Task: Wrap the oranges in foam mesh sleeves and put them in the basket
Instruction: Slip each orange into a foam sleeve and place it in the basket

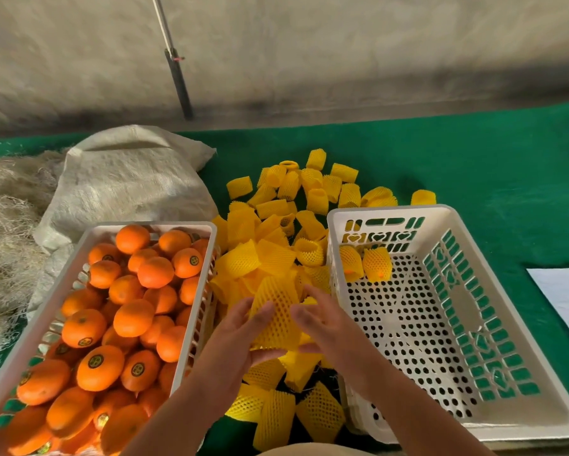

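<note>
Head view: a yellow foam sleeve [278,319] is held between both hands above the loose pile of sleeves [276,238] on the green table cover [474,159]. The left hand [243,337] is cupped under and beside the sleeve, fingers curled against its left edge; the right hand [322,324] is laid against its right side, fingers bent around it. Whether an orange is already inside cannot be told, since only mesh is shown and no fruit is seen through it.

Unwrapped oranges [112,324] are heaped in the left basket [191,291], just beside the pile. Two wrapped oranges [365,263] are lying in the far corner of the right basket [457,324], whose floor is otherwise bare, so the task is judged to be at an early stage.

The step in hand is judged to be the wrapping of another fruit. If the sleeve is empty, an orange must be taken from the left basket and the mesh stretched open over it; if it is filled, the bundle has only to be carried right and set down beside the two already placed. A burlap sack [128,182] is seen behind the left basket.
</note>
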Tool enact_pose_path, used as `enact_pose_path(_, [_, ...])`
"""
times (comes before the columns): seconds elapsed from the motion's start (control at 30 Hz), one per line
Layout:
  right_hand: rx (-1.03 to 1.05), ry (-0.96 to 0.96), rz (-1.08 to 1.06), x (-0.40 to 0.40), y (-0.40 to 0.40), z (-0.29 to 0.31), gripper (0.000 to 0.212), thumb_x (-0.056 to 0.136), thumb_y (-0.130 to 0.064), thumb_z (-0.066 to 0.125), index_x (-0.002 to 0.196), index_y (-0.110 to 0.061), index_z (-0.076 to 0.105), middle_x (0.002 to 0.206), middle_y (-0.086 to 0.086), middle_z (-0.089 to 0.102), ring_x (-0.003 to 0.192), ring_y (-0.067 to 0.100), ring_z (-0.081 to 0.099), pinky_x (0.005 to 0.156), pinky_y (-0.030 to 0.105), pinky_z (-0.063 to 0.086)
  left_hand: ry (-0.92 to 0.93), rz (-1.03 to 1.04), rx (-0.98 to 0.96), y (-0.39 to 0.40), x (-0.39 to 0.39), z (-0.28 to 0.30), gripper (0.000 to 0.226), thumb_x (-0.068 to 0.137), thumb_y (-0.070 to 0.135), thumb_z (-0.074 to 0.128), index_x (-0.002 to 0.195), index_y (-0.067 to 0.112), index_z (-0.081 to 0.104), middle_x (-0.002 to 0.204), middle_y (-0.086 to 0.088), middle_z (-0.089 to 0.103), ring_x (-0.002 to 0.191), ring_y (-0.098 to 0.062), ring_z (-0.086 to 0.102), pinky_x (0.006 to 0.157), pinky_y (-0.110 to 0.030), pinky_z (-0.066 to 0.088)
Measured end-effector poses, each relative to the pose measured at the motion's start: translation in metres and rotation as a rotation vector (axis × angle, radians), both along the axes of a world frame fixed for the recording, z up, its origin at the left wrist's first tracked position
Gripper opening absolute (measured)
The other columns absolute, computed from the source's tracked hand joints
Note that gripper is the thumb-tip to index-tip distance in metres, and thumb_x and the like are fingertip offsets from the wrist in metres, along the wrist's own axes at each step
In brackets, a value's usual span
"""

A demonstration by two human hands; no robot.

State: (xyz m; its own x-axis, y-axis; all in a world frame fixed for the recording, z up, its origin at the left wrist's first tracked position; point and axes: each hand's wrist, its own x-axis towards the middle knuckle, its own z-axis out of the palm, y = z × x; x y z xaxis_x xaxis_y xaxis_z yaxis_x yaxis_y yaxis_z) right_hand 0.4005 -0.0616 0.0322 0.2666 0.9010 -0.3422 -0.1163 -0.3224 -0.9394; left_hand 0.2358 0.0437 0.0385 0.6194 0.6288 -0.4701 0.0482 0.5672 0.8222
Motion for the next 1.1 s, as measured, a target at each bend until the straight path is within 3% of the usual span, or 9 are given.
enact_pose_path(0.1, [0.024,0.036,-0.109,0.0,0.001,-0.009,0.047,0.087,-0.063,0.073,0.129,-0.045,0.062,0.121,-0.008,0.073,0.109,0.014,0.072,0.086,0.034,0.062,0.075,-0.133,0.005,-0.015,0.015,0.005,0.054,0.089,0.069,0.066,0.135,0.04,0.067,0.134,0.006,0.069,0.122,-0.02,0.068,0.087,-0.049,0.062])
enact_pose_path(0.17, [0.026,0.126,-0.187,0.007,0.0,-0.012,0.043,0.086,-0.056,0.076,0.124,-0.04,0.068,0.119,-0.003,0.075,0.109,0.019,0.073,0.09,0.043,0.062,0.121,-0.226,0.054,-0.015,0.015,0.008,0.087,0.068,0.085,0.073,0.141,0.041,0.059,0.14,0.013,0.062,0.131,-0.015,0.059,0.09,-0.046,0.062])
enact_pose_path(0.27, [0.04,0.219,-0.279,0.043,-0.005,-0.019,0.046,0.083,-0.054,0.08,0.124,-0.04,0.067,0.12,0.001,0.075,0.108,0.022,0.074,0.089,0.046,0.062,0.389,-0.272,0.557,-0.003,-0.007,-0.002,0.079,0.069,0.091,0.063,0.135,0.048,0.059,0.142,0.023,0.054,0.136,-0.011,0.053,0.098,-0.03,0.053])
enact_pose_path(0.4, [-0.122,0.009,-0.551,0.126,-0.005,-0.046,0.074,0.076,-0.058,0.083,0.137,-0.031,0.052,0.116,0.003,0.07,0.099,0.022,0.073,0.077,0.034,0.059,1.011,-0.189,1.085,0.016,-0.058,-0.041,0.081,0.088,0.075,0.052,0.157,0.034,0.037,0.168,0.003,0.025,0.154,-0.023,0.021,0.121,-0.052,0.031])
enact_pose_path(0.53, [-0.303,-0.17,-0.705,0.207,-0.005,-0.097,0.062,0.086,-0.04,0.082,0.133,-0.016,0.051,0.114,0.006,0.064,0.091,0.017,0.061,0.067,0.029,0.047,1.213,-0.111,1.035,0.002,-0.083,-0.079,0.115,0.065,0.076,0.044,0.159,0.011,0.037,0.164,-0.021,0.034,0.147,-0.049,0.035,0.115,-0.066,0.033])
enact_pose_path(0.7, [-0.411,-0.261,-0.722,0.263,0.0,-0.144,0.076,0.085,-0.038,0.085,0.149,-0.017,0.05,0.131,0.014,0.062,0.114,0.034,0.06,0.099,0.049,0.053,1.221,-0.123,0.975,-0.001,-0.084,-0.092,0.108,0.062,0.064,0.047,0.152,0.004,0.048,0.147,-0.031,0.051,0.124,-0.059,0.054,0.097,-0.075,0.043])
enact_pose_path(0.8, [-0.409,-0.306,-0.669,0.28,0.013,-0.157,0.065,0.086,-0.033,0.084,0.143,-0.015,0.057,0.122,0.013,0.067,0.105,0.032,0.064,0.091,0.046,0.056,1.256,-0.189,0.97,0.003,-0.092,-0.099,0.108,0.062,0.064,0.05,0.158,0.017,0.04,0.153,-0.021,0.046,0.125,-0.054,0.053,0.095,-0.072,0.045])
enact_pose_path(0.93, [-0.42,-0.341,-0.672,0.294,0.031,-0.165,0.06,0.09,-0.036,0.08,0.142,-0.016,0.057,0.121,0.01,0.066,0.096,0.025,0.059,0.077,0.034,0.045,1.273,-0.255,0.949,0.011,-0.112,-0.119,0.117,0.058,0.069,0.055,0.164,0.032,0.024,0.167,0.02,0.016,0.133,-0.042,0.047,0.101,-0.067,0.044])
enact_pose_path(1.1, [-0.447,-0.34,-0.696,0.308,0.041,-0.182,0.07,0.092,-0.039,0.076,0.153,-0.019,0.045,0.14,0.012,0.058,0.118,0.034,0.059,0.098,0.047,0.051,1.306,-0.277,0.895,0.017,-0.13,-0.141,0.123,0.053,0.07,0.062,0.164,0.036,0.022,0.167,0.025,0.013,0.136,-0.037,0.044,0.103,-0.063,0.044])
